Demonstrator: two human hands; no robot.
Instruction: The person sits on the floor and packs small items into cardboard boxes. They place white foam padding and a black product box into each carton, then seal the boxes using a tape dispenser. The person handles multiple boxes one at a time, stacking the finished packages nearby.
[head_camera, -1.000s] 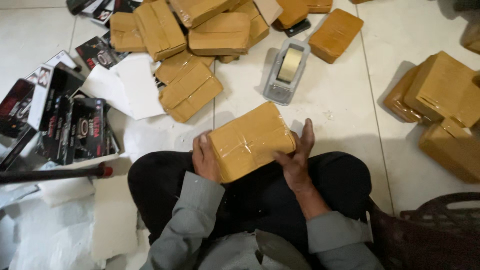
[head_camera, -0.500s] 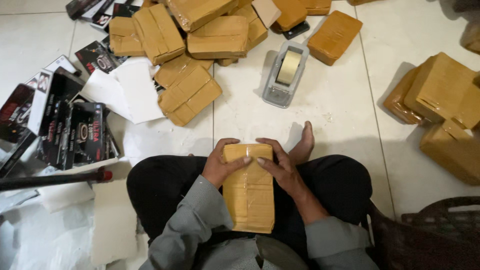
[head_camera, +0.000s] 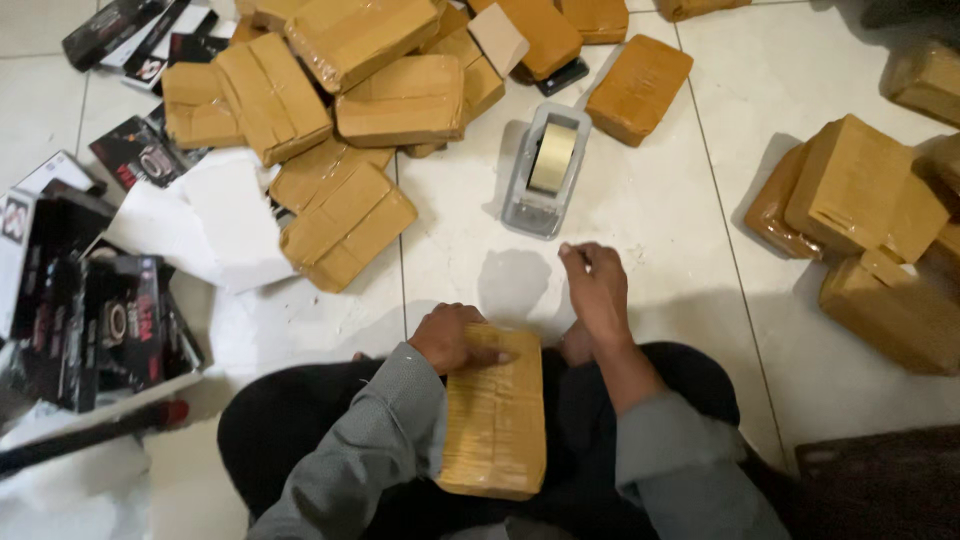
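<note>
A brown tape-wrapped parcel (head_camera: 497, 420) lies lengthwise on my lap. My left hand (head_camera: 455, 340) presses on its top end, fingers flat across it. My right hand (head_camera: 594, 287) is lifted off the parcel and reaches forward over the white tiled floor, fingers pinched together with nothing visible in them. A grey tape dispenser (head_camera: 543, 170) with a roll of brown tape stands a short way ahead of that hand.
A heap of wrapped brown parcels (head_camera: 350, 110) lies ahead on the left, and more parcels (head_camera: 865, 210) sit on the right. Black printed boxes (head_camera: 95, 330) and white paper sheets (head_camera: 215, 215) lie at my left. A dark stick with a red tip (head_camera: 100, 430) lies near my left knee.
The parcel was turned from crosswise to lengthwise and laid on my lap. My right hand has let go of it and moved forward toward the tape dispenser; my left hand stays on the parcel.
</note>
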